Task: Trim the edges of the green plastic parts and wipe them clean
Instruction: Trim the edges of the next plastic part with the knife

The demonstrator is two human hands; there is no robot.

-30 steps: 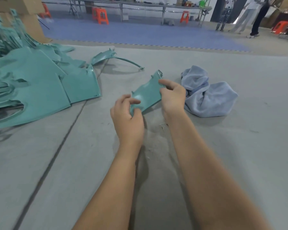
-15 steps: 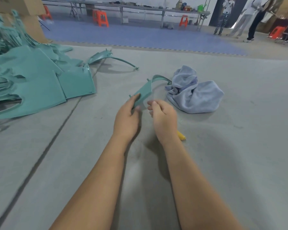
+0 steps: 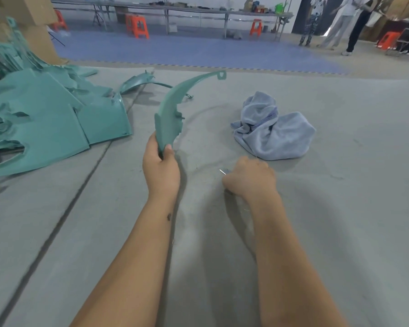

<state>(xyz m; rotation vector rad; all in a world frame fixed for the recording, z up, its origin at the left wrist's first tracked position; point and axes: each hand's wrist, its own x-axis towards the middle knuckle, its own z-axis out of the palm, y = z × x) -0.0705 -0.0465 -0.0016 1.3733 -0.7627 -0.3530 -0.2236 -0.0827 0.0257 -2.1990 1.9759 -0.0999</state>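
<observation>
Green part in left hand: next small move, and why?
Probably bring the blade up to the part's jagged right edge. The left hand grips its lower end and holds it raised; the right hand, low over the floor, is closed round a tool with a thin metal tip, clear of the part.

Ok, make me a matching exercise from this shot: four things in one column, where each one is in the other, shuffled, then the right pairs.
Things
1. curved green part
2. blue cloth
3. pile of green parts
4. orange stools

Places
A. stacked on the grey mat at the far left
B. held up by its lower end in the left hand
C. on the floor beside the long tables at the back
D. crumpled on the grey mat beyond the right hand

Pairs: 1-B, 2-D, 3-A, 4-C
</observation>
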